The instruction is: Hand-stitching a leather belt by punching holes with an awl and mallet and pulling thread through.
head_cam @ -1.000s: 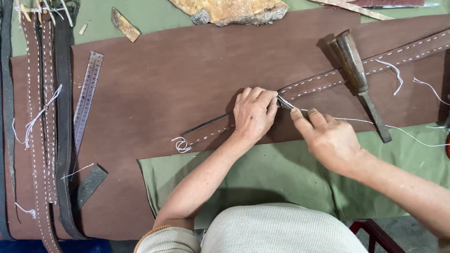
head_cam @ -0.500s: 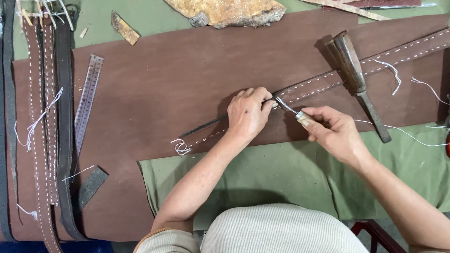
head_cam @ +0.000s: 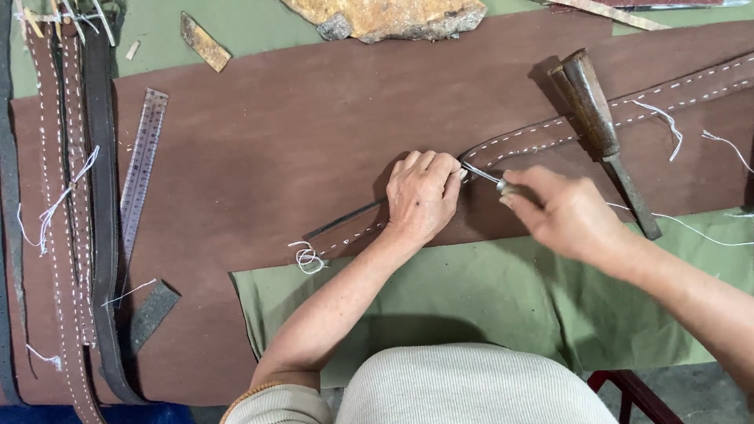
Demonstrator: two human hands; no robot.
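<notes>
A long brown leather strap (head_cam: 550,133) with white stitching along both edges lies slantwise on a big brown leather sheet (head_cam: 298,133). My left hand (head_cam: 422,195) presses down on the strap, fingers curled over it. My right hand (head_cam: 567,213) grips a small metal awl (head_cam: 483,174) whose thin tip meets the strap just beside my left fingertips. White thread (head_cam: 305,256) loops off the strap's lower end, and more thread (head_cam: 691,229) trails to the right.
A hammer with a dark head (head_cam: 601,133) rests across the strap at the right. A steel ruler (head_cam: 141,169) and several stitched straps (head_cam: 59,204) lie at the left. A rough stone (head_cam: 393,16) sits at the top, and green cloth (head_cam: 471,306) covers the near side.
My right hand has slid right and lower with the awl, pulling back from my left hand. My left hand has stayed pressed on the strap.
</notes>
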